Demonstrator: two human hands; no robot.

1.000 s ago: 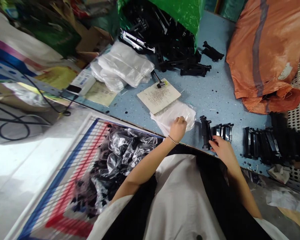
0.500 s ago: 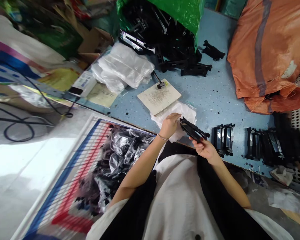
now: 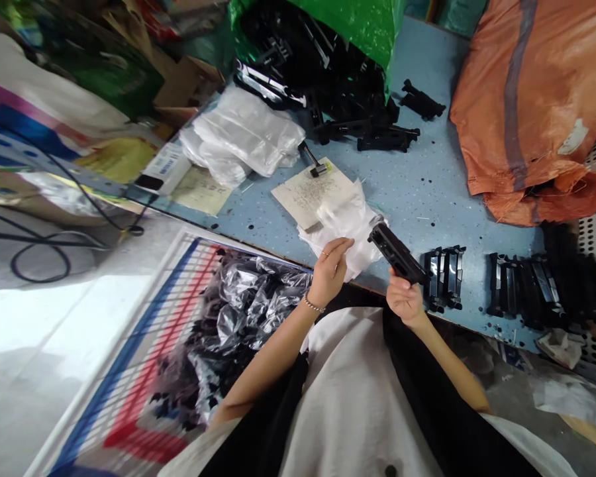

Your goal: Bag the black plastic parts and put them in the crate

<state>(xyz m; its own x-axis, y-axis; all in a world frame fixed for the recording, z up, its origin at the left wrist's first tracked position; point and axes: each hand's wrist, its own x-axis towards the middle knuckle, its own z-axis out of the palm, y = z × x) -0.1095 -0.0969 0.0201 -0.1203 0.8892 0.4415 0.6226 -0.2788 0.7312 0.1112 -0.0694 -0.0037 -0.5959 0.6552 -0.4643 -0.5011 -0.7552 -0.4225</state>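
Note:
My right hand (image 3: pixel 405 297) is closed on the near end of a long black plastic part (image 3: pixel 396 252), tilted with its far end up and to the left. That far end reaches a thin, clear plastic bag (image 3: pixel 348 211) on the table edge; whether it is inside the bag I cannot tell. My left hand (image 3: pixel 330 270), with a beaded bracelet at the wrist, is beside the bag's near side. Its fingers are stretched out and nothing shows in them. Just right of my right hand, a pair of similar black parts (image 3: pixel 443 278) stands on the table.
A board (image 3: pixel 293 192) with a small black tool (image 3: pixel 320 168) lies behind the bag. Folded plastic bags (image 3: pixel 253 129) are further left. A green sack (image 3: pixel 365 26) spills black parts. An orange sack (image 3: pixel 541 112) is at right. Below left, a basket (image 3: pixel 129 371) holds bagged parts.
My left hand has come away from the black part, down and left, its fingers now spread. The right hand has turned the part and shifted slightly right. The bag's plastic stands up higher.

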